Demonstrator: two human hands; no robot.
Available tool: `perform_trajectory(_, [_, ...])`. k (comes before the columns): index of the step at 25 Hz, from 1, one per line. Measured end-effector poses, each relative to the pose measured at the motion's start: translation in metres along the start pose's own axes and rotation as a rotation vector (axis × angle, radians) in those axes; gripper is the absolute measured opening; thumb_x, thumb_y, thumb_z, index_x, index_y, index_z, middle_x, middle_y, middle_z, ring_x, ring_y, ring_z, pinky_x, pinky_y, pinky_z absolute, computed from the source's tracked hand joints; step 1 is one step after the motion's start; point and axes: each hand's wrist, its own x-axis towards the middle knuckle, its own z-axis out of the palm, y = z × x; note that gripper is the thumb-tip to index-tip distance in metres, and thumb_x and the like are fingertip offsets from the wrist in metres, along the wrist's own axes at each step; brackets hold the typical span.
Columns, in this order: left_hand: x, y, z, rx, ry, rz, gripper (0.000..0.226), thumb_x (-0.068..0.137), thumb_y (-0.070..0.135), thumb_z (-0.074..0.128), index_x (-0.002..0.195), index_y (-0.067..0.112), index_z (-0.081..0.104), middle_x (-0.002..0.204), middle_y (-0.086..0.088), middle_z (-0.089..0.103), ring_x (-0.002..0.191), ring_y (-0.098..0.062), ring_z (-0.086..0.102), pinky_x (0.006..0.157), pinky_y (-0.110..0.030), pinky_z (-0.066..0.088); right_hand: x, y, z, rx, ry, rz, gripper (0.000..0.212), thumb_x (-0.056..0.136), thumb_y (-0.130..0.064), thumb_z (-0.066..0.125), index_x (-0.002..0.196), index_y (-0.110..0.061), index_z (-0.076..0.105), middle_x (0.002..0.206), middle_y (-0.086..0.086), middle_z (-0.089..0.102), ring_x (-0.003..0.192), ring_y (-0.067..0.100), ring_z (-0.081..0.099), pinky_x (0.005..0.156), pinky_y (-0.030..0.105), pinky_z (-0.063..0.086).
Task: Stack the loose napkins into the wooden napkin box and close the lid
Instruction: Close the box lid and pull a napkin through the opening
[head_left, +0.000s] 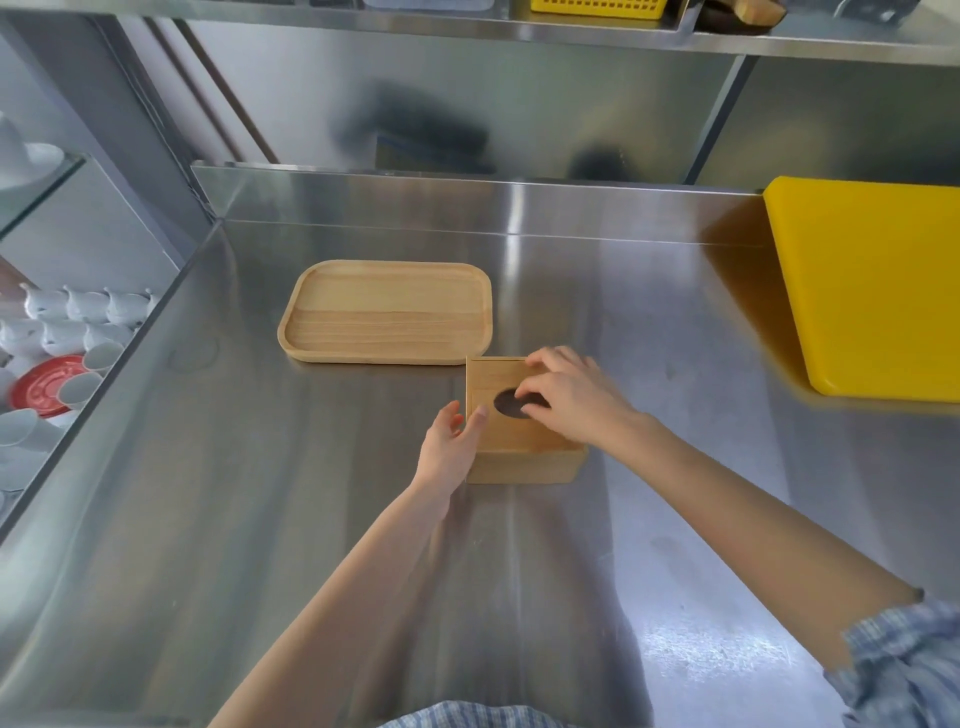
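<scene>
Looking down from the head camera, the view takes in a stainless steel counter (260, 519) that runs from the person's body to a low raised lip at the back wall. The counter's left edge drops off beside a lower glass shelf holding white cups (78, 312) and a red plate (44, 387). On the right, a yellow cutting board (872, 291) lies flat, well apart from the work. A wooden tray (387, 312) sits left of centre toward the back, nothing lying in it. Wide bare steel lies in front of the tray and on both sides of the arms, so the near half of the counter is open.

The wooden napkin box (519, 441) stands just in front of the tray's near right corner, close to it; whether they touch cannot be told. Its lid (498, 379) lies on top, with a dark oval slot (506, 404) in the middle. No loose napkins show anywhere on the counter, and the box's inside is hidden.

The left hand (449, 447) is open, fingers together and nearly straight, its fingertips (478, 418) pressed against the box's left side near the top edge. The right hand (571, 397) rests on the lid from the right, fingers curled loosely, their tips at the right rim of the oval slot; it grips nothing that can be seen. Both forearms are bare, with blue checked sleeves (904, 654) at the bottom of the frame.
</scene>
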Motion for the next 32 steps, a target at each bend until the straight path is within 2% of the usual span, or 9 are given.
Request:
perform_trajectory(3, [0.000,-0.005,0.002,0.026,-0.002,0.025,0.054,0.091,0.043,0.046,0.138,0.017,0.040,0.137,-0.005,0.053,0.124,-0.021,0.050,0.105,-0.036,0.041,0.017,-0.009,-0.004,-0.127,-0.099,-0.057,0.026,0.092,-0.025,0.052,0.112,-0.018,0.068,0.144,0.010,0.033,0.135,0.026,0.026,0.108,0.039,0.027])
perform_trajectory(7, [-0.003,-0.004,0.004,0.046,0.011,0.053,0.049,0.094,0.039,0.043,0.138,0.018,0.040,0.135,-0.003,0.054,0.125,-0.020,0.049,0.106,-0.035,0.040,0.035,-0.014,-0.002,-0.288,-0.212,-0.106,0.022,0.089,-0.025,0.058,0.108,-0.024,0.069,0.157,0.009,0.012,0.143,0.027,0.012,0.112,0.044,0.025])
perform_trajectory(12, [0.000,-0.010,0.007,0.053,0.025,0.084,0.050,0.094,0.042,0.043,0.138,0.019,0.039,0.136,-0.004,0.054,0.126,-0.021,0.049,0.108,-0.039,0.039,0.043,-0.013,0.000,-0.332,-0.218,-0.125,0.016,0.086,-0.023,0.061,0.097,-0.021,0.072,0.153,0.006,0.029,0.138,0.026,0.027,0.106,0.043,0.030])
perform_trajectory(18, [-0.002,-0.010,0.011,0.076,0.059,0.118,0.049,0.095,0.040,0.040,0.139,0.017,0.038,0.136,-0.004,0.052,0.126,-0.024,0.048,0.105,-0.037,0.039,0.045,-0.012,0.010,-0.409,-0.117,-0.174,0.016,0.085,-0.012,0.058,0.092,-0.013,0.072,0.145,0.010,0.041,0.132,0.026,0.035,0.112,0.044,0.026])
perform_trajectory(21, [-0.005,-0.007,0.012,0.119,0.066,0.129,0.048,0.097,0.038,0.036,0.140,0.017,0.036,0.136,-0.005,0.051,0.125,-0.024,0.047,0.097,-0.031,0.038,0.044,-0.008,0.014,-0.388,-0.073,-0.209,0.019,0.087,-0.014,0.055,0.087,-0.010,0.074,0.144,0.010,0.042,0.132,0.026,0.034,0.114,0.043,0.023])
perform_trajectory(24, [-0.005,-0.009,0.015,0.134,0.072,0.145,0.046,0.097,0.037,0.033,0.138,0.017,0.038,0.136,-0.009,0.051,0.124,-0.027,0.047,0.100,-0.033,0.037,0.046,-0.005,0.014,-0.342,-0.088,-0.239,0.022,0.087,-0.018,0.056,0.083,-0.012,0.076,0.147,0.007,0.037,0.137,0.027,0.027,0.118,0.042,0.017])
perform_trajectory(28, [-0.003,-0.012,0.021,0.183,0.095,0.159,0.048,0.099,0.036,0.025,0.138,0.011,0.037,0.140,-0.016,0.045,0.127,-0.032,0.042,0.104,-0.039,0.034,0.038,-0.003,-0.002,-0.274,-0.116,-0.299,0.021,0.089,-0.028,0.056,0.091,-0.023,0.076,0.151,0.004,0.032,0.140,0.025,0.023,0.118,0.040,0.011])
perform_trajectory(32, [-0.002,-0.014,0.024,0.176,0.111,0.180,0.049,0.099,0.034,0.022,0.138,0.006,0.035,0.140,-0.020,0.044,0.129,-0.034,0.040,0.106,-0.041,0.032,0.022,0.002,-0.015,-0.202,-0.090,-0.256,0.025,0.094,-0.025,0.048,0.105,-0.020,0.070,0.146,0.002,0.039,0.133,0.022,0.035,0.112,0.037,0.023])
